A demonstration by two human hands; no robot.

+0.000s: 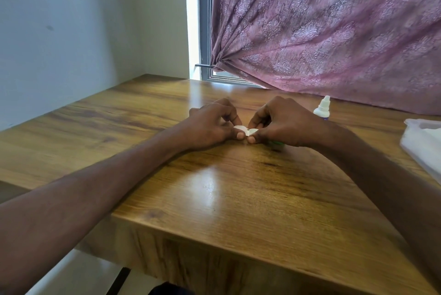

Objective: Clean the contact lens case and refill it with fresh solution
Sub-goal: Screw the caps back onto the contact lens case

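A small white contact lens case (245,130) lies low over the wooden table (238,189), between my two hands. My left hand (212,125) pinches its left end with thumb and curled fingers. My right hand (281,125) pinches its right end the same way. A bit of green (276,143) shows under my right hand, mostly hidden. The white solution bottle (322,108) stands upright with its nozzle cap on, just behind my right wrist.
A white folded cloth or tissue pack (422,146) lies at the table's right edge. A pink patterned curtain (334,27) hangs over the window behind the table. A plain wall stands to the left. The table's front edge runs near my forearms.
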